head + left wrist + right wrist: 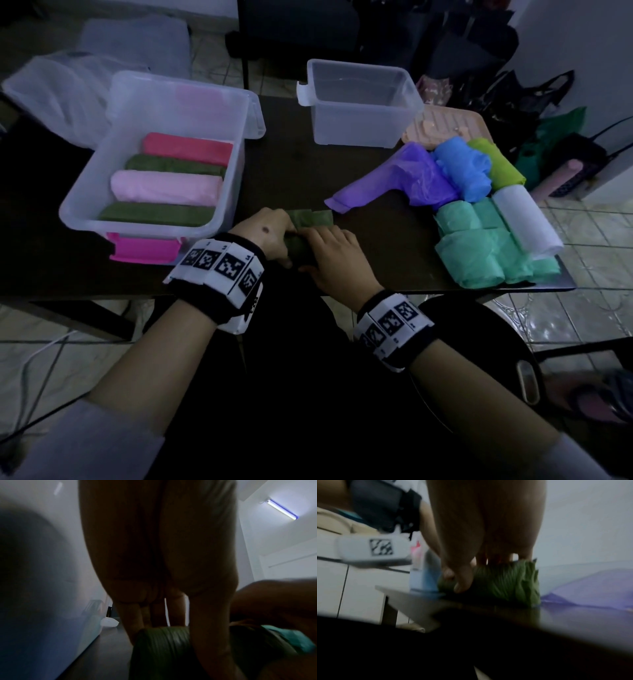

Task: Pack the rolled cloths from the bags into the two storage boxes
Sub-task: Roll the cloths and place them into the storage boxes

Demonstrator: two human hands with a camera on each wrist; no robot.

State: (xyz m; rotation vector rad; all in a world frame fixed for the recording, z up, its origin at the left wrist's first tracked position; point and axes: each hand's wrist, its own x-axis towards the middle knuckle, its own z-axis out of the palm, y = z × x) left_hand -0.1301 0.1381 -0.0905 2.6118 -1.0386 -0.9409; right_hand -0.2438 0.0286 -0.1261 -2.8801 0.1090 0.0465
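Left hand [270, 236] and right hand [334, 255] both curled round one dark green rolled cloth [310, 222] on dark table [281, 164] at 6 o'clock, four rolled cloths in clear plastic box [85, 209] at 9 o'clock, second clear box [359, 102] at 1 o'clock, bagged rolls [476, 253] at 3 o'clock.

We sit at a dark table [281, 164] over pale tiled floor [582, 308]; a black chair [298, 31] stands at twelve o'clock, a fluorescent tube [281, 509] glows overhead on white ceiling.
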